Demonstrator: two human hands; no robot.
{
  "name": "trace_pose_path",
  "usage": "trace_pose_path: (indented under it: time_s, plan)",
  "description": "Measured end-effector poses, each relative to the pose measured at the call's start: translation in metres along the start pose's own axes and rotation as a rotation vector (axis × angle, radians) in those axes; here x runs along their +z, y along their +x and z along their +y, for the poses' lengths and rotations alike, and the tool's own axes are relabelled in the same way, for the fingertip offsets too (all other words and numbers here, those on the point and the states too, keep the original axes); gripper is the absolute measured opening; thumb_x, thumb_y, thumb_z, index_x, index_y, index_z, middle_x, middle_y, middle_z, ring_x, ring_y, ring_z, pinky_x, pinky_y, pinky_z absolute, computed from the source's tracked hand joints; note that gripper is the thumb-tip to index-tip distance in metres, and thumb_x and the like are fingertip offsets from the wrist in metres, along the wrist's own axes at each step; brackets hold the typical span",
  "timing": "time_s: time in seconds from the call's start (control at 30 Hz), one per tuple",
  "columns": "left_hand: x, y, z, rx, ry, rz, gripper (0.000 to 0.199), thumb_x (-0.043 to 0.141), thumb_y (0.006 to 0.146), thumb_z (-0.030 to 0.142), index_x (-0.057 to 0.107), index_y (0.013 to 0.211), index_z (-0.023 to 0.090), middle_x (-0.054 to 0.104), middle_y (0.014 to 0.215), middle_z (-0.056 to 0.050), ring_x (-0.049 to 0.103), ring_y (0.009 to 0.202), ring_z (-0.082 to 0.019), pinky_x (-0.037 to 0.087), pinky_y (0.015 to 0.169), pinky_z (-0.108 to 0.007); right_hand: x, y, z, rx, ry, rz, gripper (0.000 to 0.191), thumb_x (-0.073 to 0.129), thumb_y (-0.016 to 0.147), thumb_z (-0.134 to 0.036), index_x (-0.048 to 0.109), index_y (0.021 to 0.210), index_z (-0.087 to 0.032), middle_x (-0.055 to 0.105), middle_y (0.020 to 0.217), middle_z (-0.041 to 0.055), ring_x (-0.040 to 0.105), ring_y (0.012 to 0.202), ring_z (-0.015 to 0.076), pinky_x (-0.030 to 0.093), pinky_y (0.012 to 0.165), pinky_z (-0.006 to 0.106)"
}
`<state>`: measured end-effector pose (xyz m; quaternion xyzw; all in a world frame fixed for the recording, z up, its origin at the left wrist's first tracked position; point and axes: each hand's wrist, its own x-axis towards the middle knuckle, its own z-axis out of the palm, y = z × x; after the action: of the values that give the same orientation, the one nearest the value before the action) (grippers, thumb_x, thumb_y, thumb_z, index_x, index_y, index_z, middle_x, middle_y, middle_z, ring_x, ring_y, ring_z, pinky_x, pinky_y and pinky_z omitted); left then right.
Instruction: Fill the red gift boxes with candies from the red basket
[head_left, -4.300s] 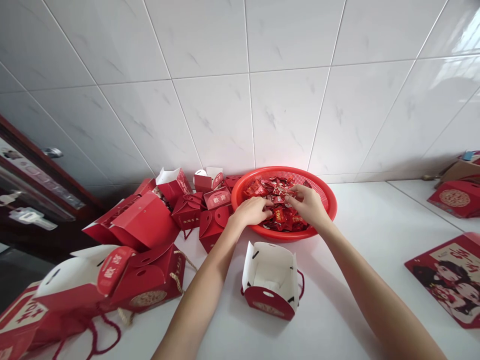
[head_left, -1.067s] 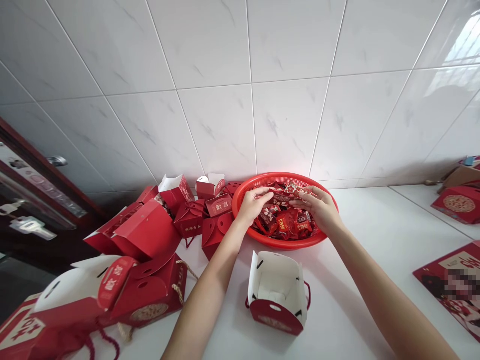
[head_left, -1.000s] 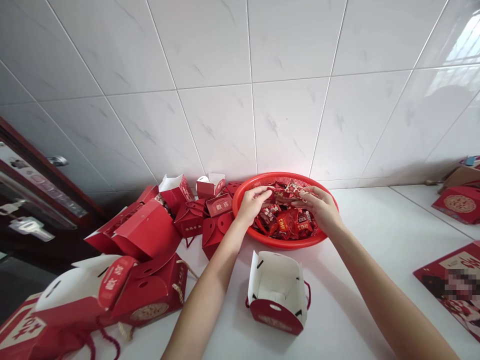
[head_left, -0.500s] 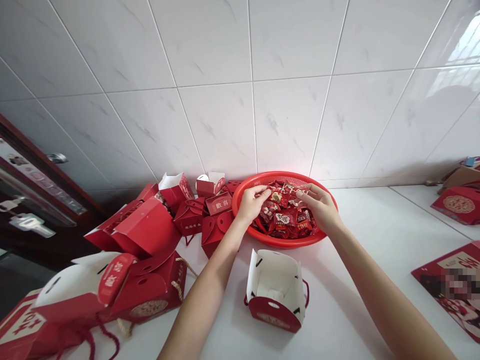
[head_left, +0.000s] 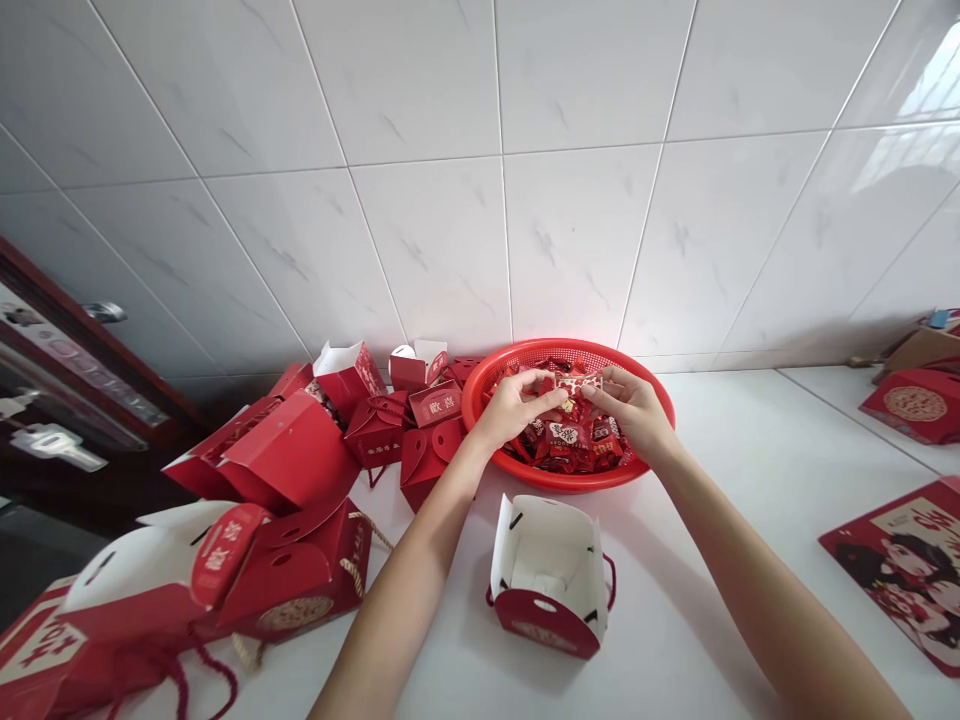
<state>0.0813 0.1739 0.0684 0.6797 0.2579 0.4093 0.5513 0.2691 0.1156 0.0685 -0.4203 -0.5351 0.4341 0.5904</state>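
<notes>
Over the red plastic basket (head_left: 525, 472), my left hand (head_left: 517, 405) and my right hand (head_left: 631, 408) face each other. Between their fingertips is a small patterned candy packet (head_left: 579, 382), pinched at both ends. Beneath lie many red wrapped candies (head_left: 566, 436). Nearer to me on the white surface stands an open gift box (head_left: 551, 580), red outside and white inside, with a dark red cord handle; its inside shows no candy.
Several red gift boxes (head_left: 300, 452), some open and some folded shut, crowd the left side. At the right lie a printed red card (head_left: 904, 570) and another red box (head_left: 915, 405). A tiled wall (head_left: 585, 240) rises behind the basket.
My hands have come closer together over the basket. The patterned packet is now held between both hands; my left hand has moved right to its left end.
</notes>
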Motion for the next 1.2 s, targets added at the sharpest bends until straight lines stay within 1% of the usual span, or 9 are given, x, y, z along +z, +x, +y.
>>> trace_pose_path:
  time_s: [0.13, 0.37, 0.53, 0.6, 0.7, 0.8, 0.9, 1.03, 1.2]
  plan:
    - [-0.002, 0.001, -0.001, 0.041, 0.098, 0.003, 0.044, 0.081, 0.078, 0.049, 0.074, 0.104, 0.015, 0.077, 0.103, -0.007, 0.074, 0.087, -0.022, 0.061, 0.08, -0.033, -0.001, 0.0, 0.0, 0.017, -0.021, -0.03, 0.041, 0.086, 0.072, -0.057, 0.07, 0.089, -0.023, 0.072, 0.076, 0.0023, 0.068, 0.067, 0.0192, 0.057, 0.055, 0.03]
    - [-0.001, 0.001, 0.0, 0.151, 0.191, 0.032, 0.043, 0.079, 0.081, 0.052, 0.076, 0.104, 0.016, 0.078, 0.106, -0.009, 0.073, 0.097, -0.025, 0.06, 0.085, -0.034, 0.002, -0.001, -0.002, 0.059, -0.005, -0.155, 0.053, 0.079, 0.079, -0.059, 0.071, 0.119, -0.026, 0.076, 0.103, 0.0055, 0.073, 0.082, 0.023, 0.063, 0.058, 0.032]
    - [-0.003, 0.007, -0.006, 0.107, 0.187, 0.166, 0.043, 0.067, 0.09, 0.05, 0.075, 0.115, 0.016, 0.08, 0.108, -0.01, 0.075, 0.101, -0.025, 0.059, 0.091, -0.036, 0.0, 0.002, 0.002, 0.004, 0.002, 0.011, 0.047, 0.085, 0.072, -0.058, 0.076, 0.103, -0.023, 0.079, 0.095, 0.0067, 0.074, 0.09, 0.0261, 0.062, 0.062, 0.031]
    - [-0.006, 0.009, -0.006, 0.068, 0.217, 0.293, 0.045, 0.05, 0.099, 0.051, 0.078, 0.105, 0.015, 0.081, 0.101, -0.01, 0.076, 0.096, -0.024, 0.06, 0.091, -0.036, -0.002, 0.004, 0.005, 0.01, 0.03, 0.092, 0.046, 0.088, 0.068, -0.056, 0.077, 0.097, -0.022, 0.079, 0.095, 0.0064, 0.074, 0.09, 0.0255, 0.061, 0.063, 0.03]
    - [-0.012, 0.008, -0.002, -0.035, 0.557, 0.367, 0.061, 0.032, 0.104, 0.048, 0.078, 0.081, 0.016, 0.081, 0.088, -0.009, 0.077, 0.091, -0.023, 0.058, 0.089, -0.034, -0.003, 0.006, 0.007, 0.044, 0.063, 0.15, 0.044, 0.089, 0.064, -0.056, 0.076, 0.089, -0.022, 0.079, 0.091, 0.0057, 0.074, 0.084, 0.0245, 0.059, 0.06, 0.03]
    - [-0.018, 0.003, 0.002, -0.128, 0.87, 0.263, 0.039, 0.05, 0.098, 0.039, 0.079, 0.08, 0.018, 0.082, 0.089, -0.006, 0.076, 0.093, -0.024, 0.056, 0.088, -0.031, -0.003, 0.006, 0.006, 0.065, 0.096, 0.193, 0.042, 0.089, 0.064, -0.053, 0.074, 0.089, -0.022, 0.078, 0.086, 0.0039, 0.073, 0.073, 0.022, 0.059, 0.058, 0.03]
    - [-0.02, -0.001, 0.003, -0.197, 0.963, 0.147, 0.018, 0.069, 0.086, 0.028, 0.081, 0.096, 0.018, 0.082, 0.099, -0.009, 0.075, 0.1, -0.029, 0.055, 0.089, -0.034, -0.003, 0.007, 0.005, 0.064, 0.155, 0.281, 0.04, 0.088, 0.064, -0.048, 0.072, 0.091, -0.023, 0.076, 0.082, 0.0005, 0.072, 0.065, 0.0191, 0.058, 0.057, 0.029]
    - [-0.016, -0.003, 0.004, -0.277, 1.081, 0.017, 0.04, 0.075, 0.082, 0.023, 0.076, 0.121, 0.018, 0.077, 0.121, -0.014, 0.068, 0.122, -0.036, 0.053, 0.098, -0.039, -0.005, 0.008, 0.005, 0.092, 0.211, 0.338, 0.037, 0.086, 0.064, -0.041, 0.067, 0.091, -0.024, 0.072, 0.076, -0.0023, 0.07, 0.06, 0.018, 0.06, 0.056, 0.03]
    - [-0.011, 0.0, 0.008, -0.317, 1.162, -0.128, 0.057, 0.07, 0.087, 0.031, 0.062, 0.144, 0.024, 0.074, 0.132, -0.01, 0.063, 0.131, -0.033, 0.047, 0.109, -0.039, -0.004, 0.008, 0.004, 0.094, 0.216, 0.427, 0.04, 0.081, 0.065, -0.033, 0.066, 0.101, -0.027, 0.069, 0.078, -0.0046, 0.069, 0.058, 0.0163, 0.059, 0.052, 0.029]
